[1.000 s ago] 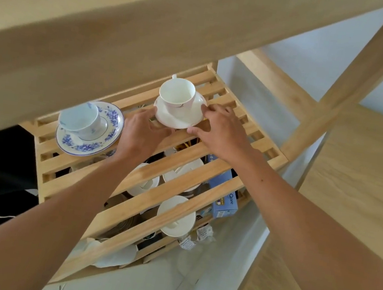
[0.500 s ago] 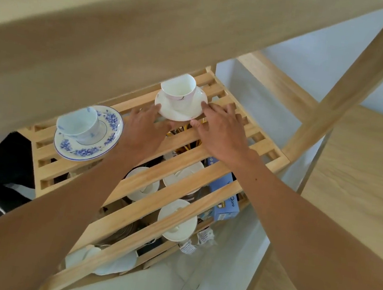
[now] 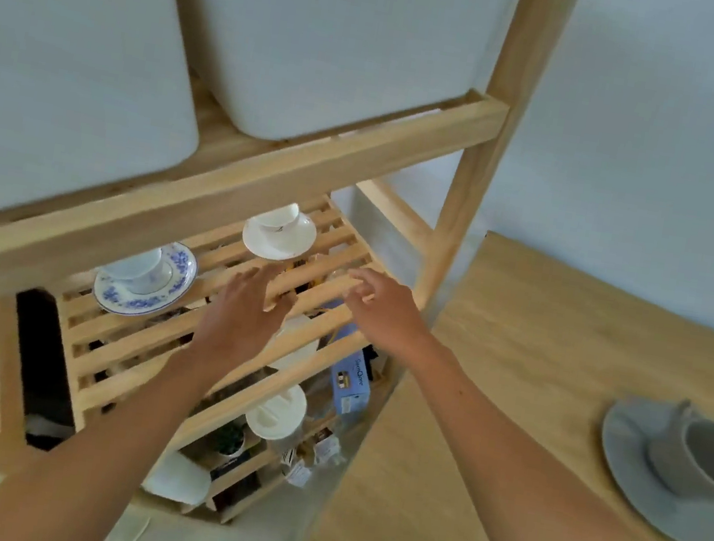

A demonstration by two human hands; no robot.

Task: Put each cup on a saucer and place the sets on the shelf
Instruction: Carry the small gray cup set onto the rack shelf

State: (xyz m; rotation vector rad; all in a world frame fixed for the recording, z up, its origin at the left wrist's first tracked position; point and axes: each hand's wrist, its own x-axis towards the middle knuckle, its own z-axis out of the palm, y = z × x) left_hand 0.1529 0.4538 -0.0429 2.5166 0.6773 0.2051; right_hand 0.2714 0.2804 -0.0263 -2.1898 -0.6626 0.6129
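Observation:
A white cup (image 3: 281, 215) stands on a white saucer (image 3: 278, 240) at the back of the slatted wooden shelf (image 3: 135, 344). To its left a white cup (image 3: 135, 266) sits on a blue-flowered saucer (image 3: 135, 299). My left hand (image 3: 242, 315) and my right hand (image 3: 379, 308) hover over the slats in front of the white set, both empty with fingers apart. On the wooden table (image 3: 540, 367) at the right a grey cup (image 3: 707, 457) rests on a grey saucer (image 3: 635, 469).
Two white bins (image 3: 325, 34) fill the shelf above, behind a wooden rail (image 3: 217, 198). An upright post (image 3: 484, 150) stands between shelf and table. Below the slats lie white dishes (image 3: 278, 411), a blue box (image 3: 349, 385) and a small plant (image 3: 230, 436).
Both hands have let go of the white saucer and drawn back toward me. The view has tilted up and right, bringing the bins and the grey set into sight.

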